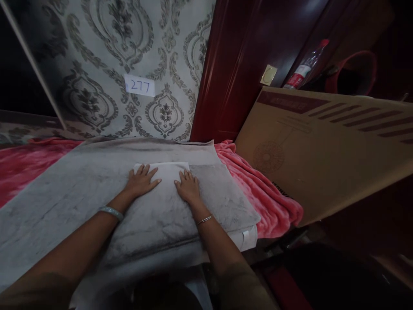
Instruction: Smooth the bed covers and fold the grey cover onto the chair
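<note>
A grey plush cloth (161, 219) with a folded, layered part lies in front of me. My left hand (141, 181) rests flat on it with the fingers spread, at the left edge of a paler, whitish patch (167, 172). On the right side of that patch, my right hand (188, 186) presses down, palm low and fingers stretched out. Neither hand grips anything. Whether the whitish patch is a separate cloth or the reverse side of the grey one, I cannot tell. A small white tag (246, 237) shows at the cloth's near right corner.
Pink plush fabric (271, 206) bunches out at the right and shows again at the left. A large cardboard box (322, 150) leans at the right, with a red-capped bottle (305, 66) behind it. Patterned wall (129, 116) and a dark red door (232, 64) stand behind.
</note>
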`<action>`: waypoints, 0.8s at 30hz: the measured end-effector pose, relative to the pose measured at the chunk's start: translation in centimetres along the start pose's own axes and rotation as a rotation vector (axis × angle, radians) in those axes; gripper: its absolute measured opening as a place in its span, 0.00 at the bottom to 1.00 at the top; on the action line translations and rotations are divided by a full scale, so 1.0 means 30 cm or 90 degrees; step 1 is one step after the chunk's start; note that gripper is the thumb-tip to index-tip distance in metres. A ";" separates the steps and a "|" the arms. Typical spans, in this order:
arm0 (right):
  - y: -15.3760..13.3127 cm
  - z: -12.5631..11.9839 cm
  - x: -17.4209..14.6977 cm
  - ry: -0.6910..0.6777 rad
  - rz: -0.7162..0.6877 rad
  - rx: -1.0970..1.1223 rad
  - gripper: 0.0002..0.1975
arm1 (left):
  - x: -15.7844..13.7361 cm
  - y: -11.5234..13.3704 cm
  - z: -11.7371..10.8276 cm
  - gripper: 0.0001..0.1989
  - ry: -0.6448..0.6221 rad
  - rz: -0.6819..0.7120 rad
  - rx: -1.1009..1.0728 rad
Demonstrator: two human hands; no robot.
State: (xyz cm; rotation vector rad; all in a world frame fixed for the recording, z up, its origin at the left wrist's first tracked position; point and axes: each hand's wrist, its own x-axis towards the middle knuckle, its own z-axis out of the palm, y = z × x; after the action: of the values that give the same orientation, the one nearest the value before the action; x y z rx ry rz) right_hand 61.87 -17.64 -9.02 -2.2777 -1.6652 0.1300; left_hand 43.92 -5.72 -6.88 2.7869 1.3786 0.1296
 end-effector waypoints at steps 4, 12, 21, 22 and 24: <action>-0.002 -0.004 -0.003 -0.008 0.006 -0.001 0.31 | -0.005 -0.012 0.033 0.36 0.003 0.003 0.009; -0.064 -0.129 0.117 -0.060 0.017 -0.005 0.31 | -0.015 -0.004 0.020 0.36 0.018 0.011 0.009; -0.002 0.008 0.164 -0.026 0.049 0.029 0.35 | -0.004 -0.017 0.044 0.39 0.006 0.018 0.001; 0.001 0.010 0.165 -0.025 0.048 0.029 0.35 | -0.004 -0.017 0.044 0.39 0.008 0.019 0.000; 0.001 0.002 0.168 -0.027 0.047 0.029 0.34 | -0.003 -0.015 0.043 0.39 0.010 0.019 -0.001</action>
State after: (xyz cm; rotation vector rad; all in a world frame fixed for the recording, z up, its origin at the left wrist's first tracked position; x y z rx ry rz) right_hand 63.48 -12.90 -8.51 -2.3178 -1.5824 0.2332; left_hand 43.60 -5.51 -8.20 2.8126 1.3403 0.1541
